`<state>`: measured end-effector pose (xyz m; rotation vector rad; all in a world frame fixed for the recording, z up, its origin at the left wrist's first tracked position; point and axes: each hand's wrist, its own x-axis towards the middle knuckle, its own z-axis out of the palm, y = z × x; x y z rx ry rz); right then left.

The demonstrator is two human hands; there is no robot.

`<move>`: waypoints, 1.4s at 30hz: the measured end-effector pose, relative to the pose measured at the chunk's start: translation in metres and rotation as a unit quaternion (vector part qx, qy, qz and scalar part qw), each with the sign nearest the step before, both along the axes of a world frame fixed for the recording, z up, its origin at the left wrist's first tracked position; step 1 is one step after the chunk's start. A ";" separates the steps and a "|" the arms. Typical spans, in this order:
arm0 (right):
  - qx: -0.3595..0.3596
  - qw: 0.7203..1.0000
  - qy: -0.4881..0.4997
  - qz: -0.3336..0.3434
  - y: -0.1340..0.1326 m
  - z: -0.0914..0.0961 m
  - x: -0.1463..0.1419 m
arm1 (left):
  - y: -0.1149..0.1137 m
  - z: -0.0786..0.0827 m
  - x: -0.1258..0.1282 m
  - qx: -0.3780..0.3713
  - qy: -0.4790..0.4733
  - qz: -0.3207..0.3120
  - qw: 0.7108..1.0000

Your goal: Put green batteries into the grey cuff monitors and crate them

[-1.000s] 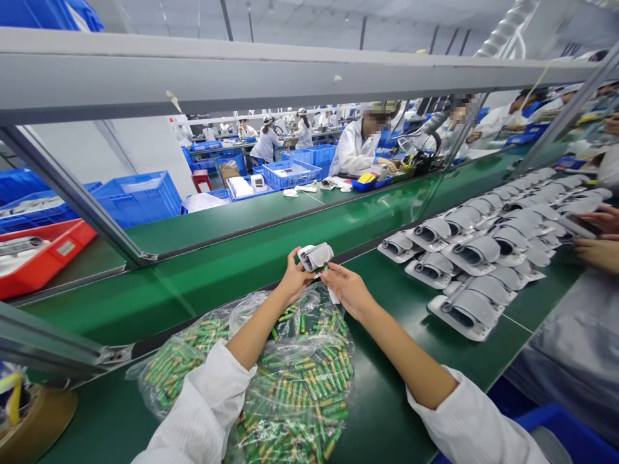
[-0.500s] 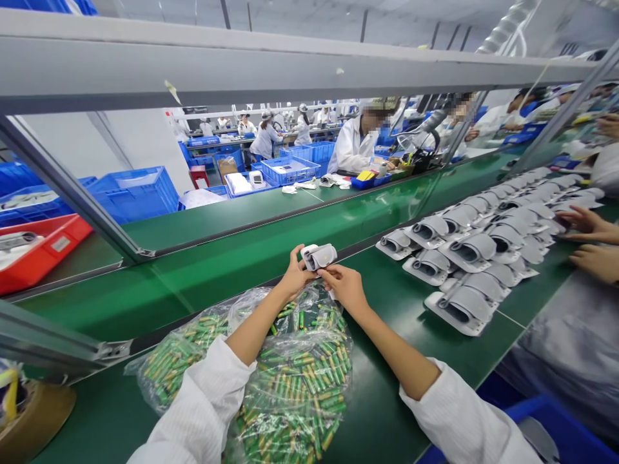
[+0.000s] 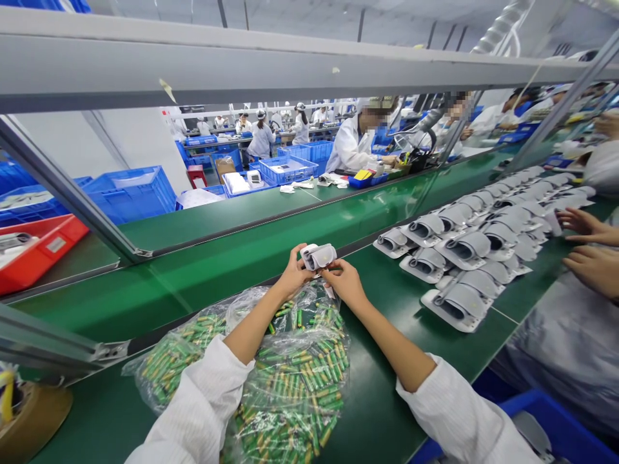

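Note:
A white wrist blood pressure monitor with a rolled grey cuff (image 3: 319, 256) is held up above the bags. My left hand (image 3: 294, 274) grips it from the left side. The fingers of my right hand (image 3: 342, 280) are closed at its lower right edge; a small pale piece hangs just below them. Under my forearms lie clear plastic bags of green and gold batteries (image 3: 300, 386). More batteries (image 3: 176, 364) show through the plastic at the left. The underside of the monitor is hidden from view.
Rows of similar cuffed monitors (image 3: 459, 299) cover the bench at right, with a co-worker's hands (image 3: 592, 248) beside them. A green conveyor belt (image 3: 232, 248) runs behind my hands. Tape roll (image 3: 36, 419) at lower left, red bin (image 3: 43, 251) at left, blue bin (image 3: 556, 419) at lower right.
My right hand has shifted slightly at the monitor's lower edge. The monitor stays in my hands at nearly the same spot, and the whole view has moved a little.

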<state>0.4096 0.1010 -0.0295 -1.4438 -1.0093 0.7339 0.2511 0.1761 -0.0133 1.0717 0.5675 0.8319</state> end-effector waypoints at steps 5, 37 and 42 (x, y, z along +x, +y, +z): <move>0.001 0.999 0.034 0.014 0.004 -0.006 0.001 | -0.001 -0.001 0.001 0.016 -0.005 0.008 1.000; 0.177 0.829 0.510 0.143 -0.039 0.077 0.012 | -0.008 0.008 -0.012 0.441 0.290 -0.053 0.848; 0.189 0.810 0.518 0.200 -0.034 0.079 0.014 | -0.006 0.014 -0.011 0.467 0.319 -0.063 0.822</move>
